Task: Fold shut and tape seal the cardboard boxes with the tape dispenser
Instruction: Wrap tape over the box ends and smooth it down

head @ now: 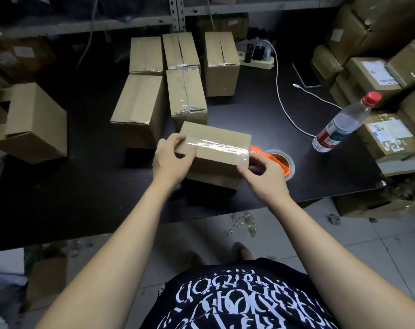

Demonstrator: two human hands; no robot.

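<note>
A small cardboard box stands on the black table in front of me, with a strip of clear tape running along its closed top. My left hand grips the box's left end, thumb on top over the tape's end. My right hand holds the orange tape dispenser against the box's right end, fingers curled round its handle. The tape roll sits just behind that hand. The dispenser's blade is hidden.
Several taped boxes stand in rows behind the one I hold. An open-flapped box sits far left. A red-capped bottle, a white cable, a phone and a power strip lie to the right. Parcels pile up along the right edge.
</note>
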